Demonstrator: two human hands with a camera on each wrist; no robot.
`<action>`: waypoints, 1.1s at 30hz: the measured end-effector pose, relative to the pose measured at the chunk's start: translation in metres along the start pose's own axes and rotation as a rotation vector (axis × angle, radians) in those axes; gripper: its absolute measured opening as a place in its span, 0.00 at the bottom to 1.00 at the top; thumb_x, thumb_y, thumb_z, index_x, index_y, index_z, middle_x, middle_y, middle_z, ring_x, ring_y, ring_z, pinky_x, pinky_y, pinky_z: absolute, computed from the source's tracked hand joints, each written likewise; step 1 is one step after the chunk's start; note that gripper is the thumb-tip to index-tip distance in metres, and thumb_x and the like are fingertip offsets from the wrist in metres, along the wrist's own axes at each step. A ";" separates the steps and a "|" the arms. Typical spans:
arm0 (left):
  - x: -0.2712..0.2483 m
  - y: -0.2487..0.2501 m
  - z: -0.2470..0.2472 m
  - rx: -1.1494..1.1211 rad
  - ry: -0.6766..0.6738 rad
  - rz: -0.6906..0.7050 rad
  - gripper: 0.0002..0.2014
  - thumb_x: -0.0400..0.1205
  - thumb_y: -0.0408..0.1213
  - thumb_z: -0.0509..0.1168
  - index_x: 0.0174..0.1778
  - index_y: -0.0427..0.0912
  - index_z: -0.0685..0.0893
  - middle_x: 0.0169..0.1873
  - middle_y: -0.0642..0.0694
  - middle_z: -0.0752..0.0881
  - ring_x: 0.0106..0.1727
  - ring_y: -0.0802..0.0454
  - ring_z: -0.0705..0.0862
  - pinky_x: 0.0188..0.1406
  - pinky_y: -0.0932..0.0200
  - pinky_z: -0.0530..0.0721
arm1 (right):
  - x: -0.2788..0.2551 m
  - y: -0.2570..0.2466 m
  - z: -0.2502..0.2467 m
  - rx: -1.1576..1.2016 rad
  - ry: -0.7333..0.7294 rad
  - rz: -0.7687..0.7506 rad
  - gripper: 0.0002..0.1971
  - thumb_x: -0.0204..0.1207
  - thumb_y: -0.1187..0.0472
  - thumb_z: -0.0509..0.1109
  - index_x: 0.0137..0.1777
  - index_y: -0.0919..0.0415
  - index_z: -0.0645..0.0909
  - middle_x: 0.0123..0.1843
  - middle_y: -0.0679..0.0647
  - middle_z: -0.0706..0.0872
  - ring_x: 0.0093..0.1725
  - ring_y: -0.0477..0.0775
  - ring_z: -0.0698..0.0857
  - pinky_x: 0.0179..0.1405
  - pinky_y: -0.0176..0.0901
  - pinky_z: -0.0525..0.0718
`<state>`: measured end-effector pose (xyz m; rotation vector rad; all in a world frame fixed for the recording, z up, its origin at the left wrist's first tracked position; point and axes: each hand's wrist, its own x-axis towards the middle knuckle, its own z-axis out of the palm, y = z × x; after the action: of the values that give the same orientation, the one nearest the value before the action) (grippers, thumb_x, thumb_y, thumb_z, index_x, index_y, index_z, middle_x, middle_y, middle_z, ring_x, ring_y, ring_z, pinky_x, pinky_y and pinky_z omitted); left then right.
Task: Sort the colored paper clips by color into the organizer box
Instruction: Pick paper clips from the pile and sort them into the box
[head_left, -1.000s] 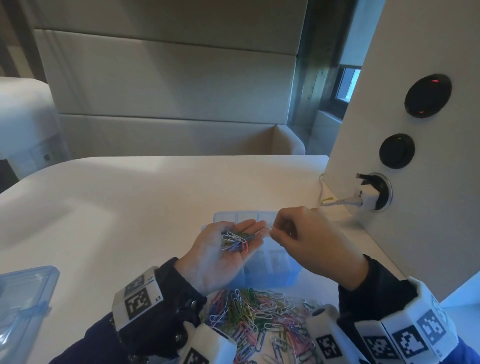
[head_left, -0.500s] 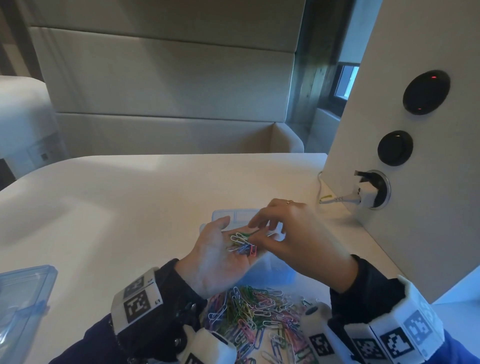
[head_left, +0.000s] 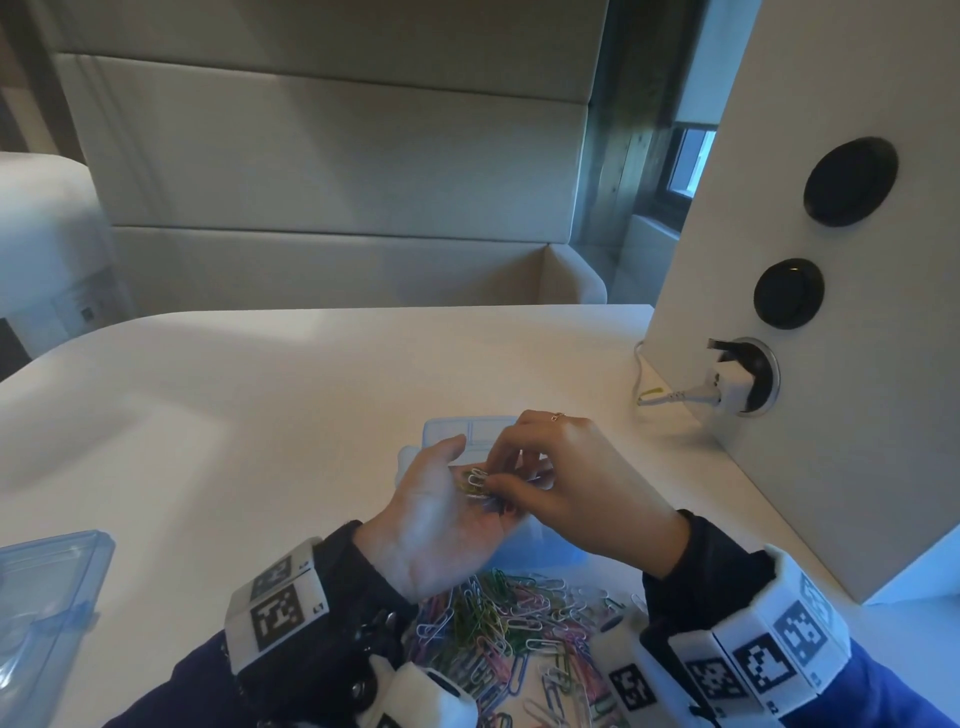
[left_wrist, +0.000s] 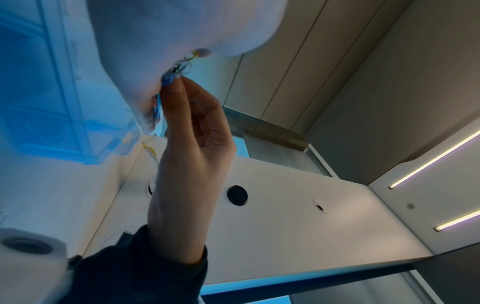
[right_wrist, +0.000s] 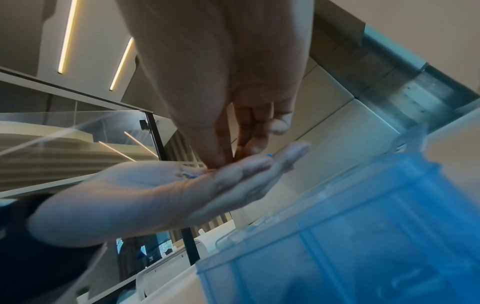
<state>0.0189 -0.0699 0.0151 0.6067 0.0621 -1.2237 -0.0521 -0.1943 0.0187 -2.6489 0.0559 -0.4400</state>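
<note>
My left hand (head_left: 441, 512) lies palm up over the translucent blue organizer box (head_left: 465, 430), with a small bunch of mixed paper clips (head_left: 475, 483) resting in the palm. My right hand (head_left: 492, 475) reaches into that palm from the right. Its thumb and fingertips pinch one clip of the bunch. In the left wrist view the right fingertips (left_wrist: 176, 86) close on a blue clip against the left palm (left_wrist: 168, 30). A loose pile of colored paper clips (head_left: 498, 623) lies on the table between my wrists. The hands hide the box's compartments.
A clear blue lid (head_left: 47, 587) lies at the table's left front edge. On the right stands a white panel (head_left: 857, 441) with round sockets and a plugged-in white charger (head_left: 732, 384) with its cable. A padded bench runs behind the table.
My right hand came back from beside the left fingertips into the left palm and now pinches at the bunch. The left hand stayed in place over the box.
</note>
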 end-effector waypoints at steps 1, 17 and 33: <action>-0.001 0.000 0.000 0.000 0.001 -0.003 0.32 0.90 0.49 0.47 0.51 0.19 0.81 0.40 0.28 0.88 0.33 0.40 0.91 0.31 0.57 0.89 | 0.000 0.001 0.000 -0.003 -0.001 0.001 0.03 0.79 0.57 0.71 0.45 0.52 0.86 0.42 0.45 0.82 0.39 0.40 0.80 0.41 0.24 0.75; 0.007 0.012 -0.006 -0.003 0.154 0.092 0.27 0.91 0.44 0.50 0.64 0.18 0.75 0.61 0.22 0.83 0.64 0.29 0.82 0.72 0.42 0.76 | -0.011 0.011 -0.021 -0.251 -0.074 0.332 0.11 0.82 0.61 0.60 0.47 0.60 0.84 0.40 0.54 0.87 0.37 0.54 0.83 0.39 0.43 0.81; -0.001 0.008 -0.001 0.000 0.054 0.000 0.37 0.90 0.51 0.48 0.53 0.13 0.82 0.59 0.25 0.84 0.52 0.36 0.86 0.65 0.47 0.82 | -0.004 -0.006 -0.022 -0.119 -0.014 0.134 0.04 0.77 0.57 0.73 0.49 0.48 0.89 0.45 0.46 0.83 0.42 0.42 0.80 0.44 0.32 0.76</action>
<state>0.0260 -0.0675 0.0178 0.6397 0.1077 -1.2073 -0.0633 -0.1974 0.0384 -2.7428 0.2616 -0.3841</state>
